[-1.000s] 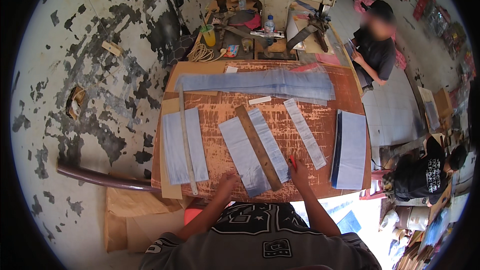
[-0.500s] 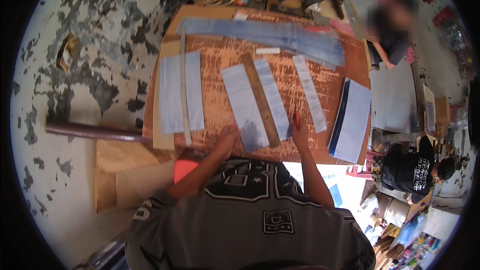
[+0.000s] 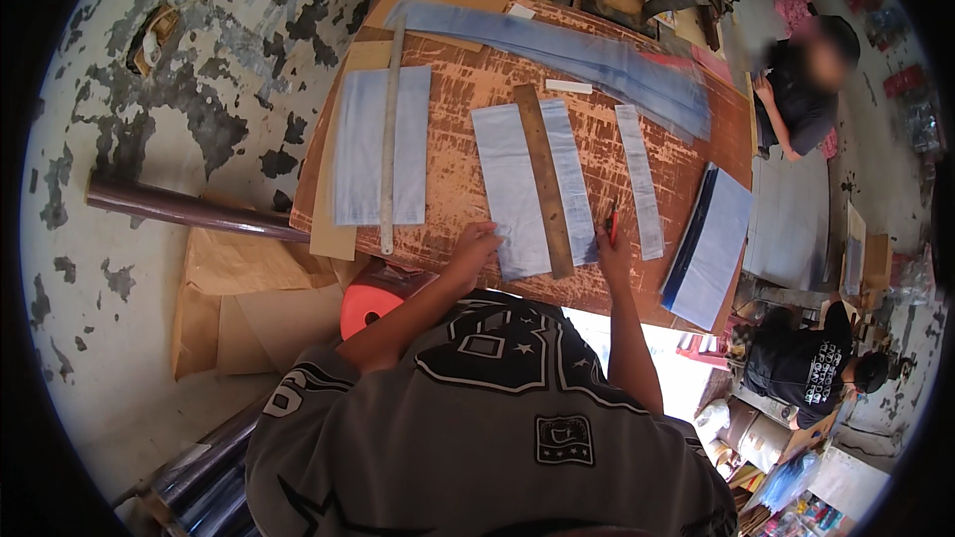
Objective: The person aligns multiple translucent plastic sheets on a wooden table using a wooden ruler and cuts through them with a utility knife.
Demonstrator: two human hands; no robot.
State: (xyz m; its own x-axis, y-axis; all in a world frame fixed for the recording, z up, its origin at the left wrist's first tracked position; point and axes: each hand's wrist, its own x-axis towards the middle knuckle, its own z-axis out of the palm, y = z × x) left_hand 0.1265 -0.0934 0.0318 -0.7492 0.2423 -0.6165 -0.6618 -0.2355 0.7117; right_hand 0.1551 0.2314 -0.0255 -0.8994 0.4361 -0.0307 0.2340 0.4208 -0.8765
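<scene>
A stack of pale, clear plastic sheets (image 3: 512, 169) lies in the middle of the worn brown table, with a wooden strip (image 3: 542, 179) lying lengthwise across it. My left hand (image 3: 477, 244) is at the stack's lower left edge, fingertips closed on the plastic. On the other side, my right hand (image 3: 614, 257) grips a small red and black tool (image 3: 613, 225) that points away from me; its exact kind is too small to tell. This hand is beside the lower right edge of the sheets.
Left of centre, a long metal ruler (image 3: 390, 159) lies over another sheet stack (image 3: 356, 149). A narrow plastic strip (image 3: 642, 184) and a dark-edged stack (image 3: 711, 244) lie to the right. Long sheets (image 3: 557, 60) span the table's far side. Two people are at the right.
The view has shifted, so the table appears higher and farther right. The near end of the middle sheets, darker and shinier before, now looks pale and flatter. Both hands remain beside it.
</scene>
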